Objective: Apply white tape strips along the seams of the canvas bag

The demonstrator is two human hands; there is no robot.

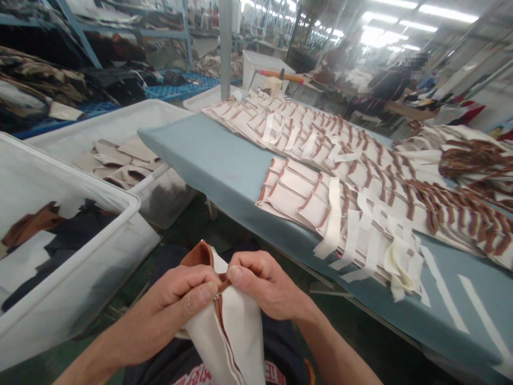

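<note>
A cream-and-brown sewn leather piece (242, 321) hangs over my lap, a seam running down its middle and a brown flap standing up at its top. My left hand (190, 297) pinches the top of that seam between thumb and fingers. Right beside it, my right hand (260, 280) grips the brown edge, its thumb close to the left thumb. What lies under the fingertips is partly hidden. To the right, a blue-grey covered table (208, 155) carries rows of overlapping cream pieces with brown edges (298, 187).
Cream strips (332, 219) lie over the rows and along the table's near right side. On the left stand white plastic bins (138, 206) holding cream, brown and dark pieces. A metal post (225, 53) rises behind the table. A person (385, 85) sits far back right.
</note>
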